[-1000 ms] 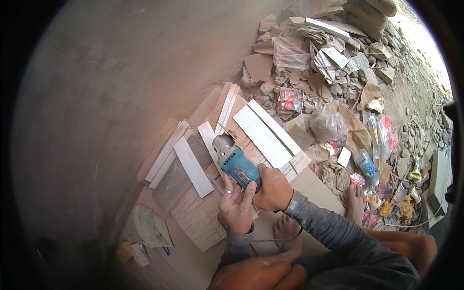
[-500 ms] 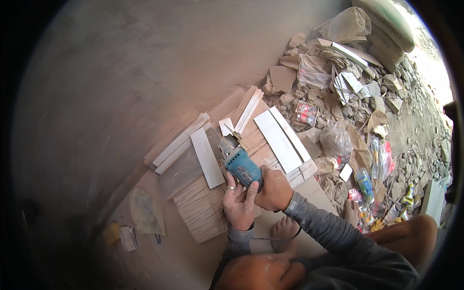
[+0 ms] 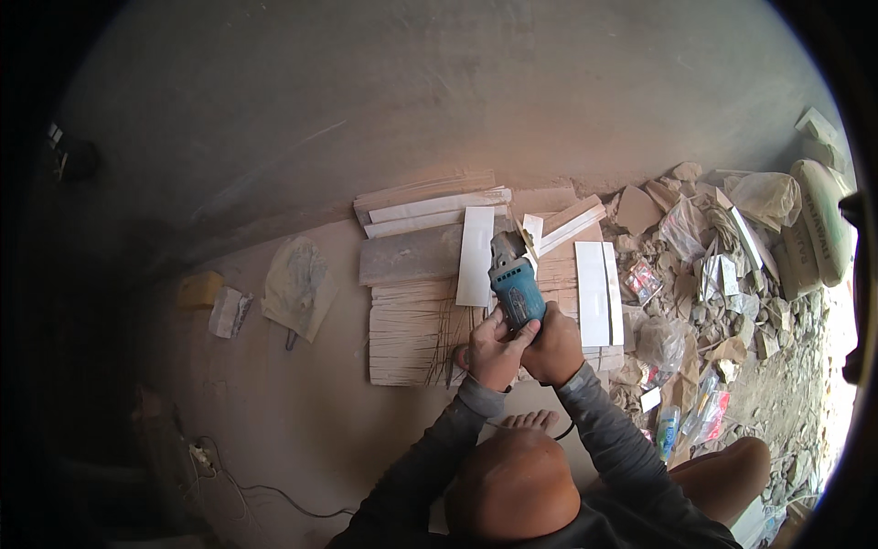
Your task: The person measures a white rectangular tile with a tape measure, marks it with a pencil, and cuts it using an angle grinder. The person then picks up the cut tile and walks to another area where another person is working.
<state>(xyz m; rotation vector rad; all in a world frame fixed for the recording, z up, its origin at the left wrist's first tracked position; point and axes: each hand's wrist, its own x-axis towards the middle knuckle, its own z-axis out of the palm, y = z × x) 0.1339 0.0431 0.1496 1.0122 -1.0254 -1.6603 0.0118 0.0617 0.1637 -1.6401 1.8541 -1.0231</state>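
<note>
Both my hands are wrapped round a teal angle grinder (image 3: 521, 297) with a grey metal head. My left hand (image 3: 494, 352) grips the left side of its body, while my right hand (image 3: 553, 348) closes on its rear end. The edge of the disc is beside a small white tile piece (image 3: 532, 225); whether they touch I cannot tell. Beneath lies a scored pale board (image 3: 412, 334) covered in cut lines. A white tile strip (image 3: 476, 256) lies left of the grinder, and two white strips (image 3: 599, 293) lie on its right.
Long strips (image 3: 434, 210) are stacked by the wall (image 3: 366, 101). Rubble and plastic litter (image 3: 672, 343) spread on the right, near a full sack (image 3: 820, 220). On the left are a dusty bag (image 3: 297, 284), a yellow block (image 3: 199, 290) and a cable (image 3: 283, 499). My bare foot (image 3: 532, 420) is close to the board.
My view has turned, so the board and rubble appear rotated and shifted. Both hands still hold the grinder. The dusty haze by the wall looks thinner.
</note>
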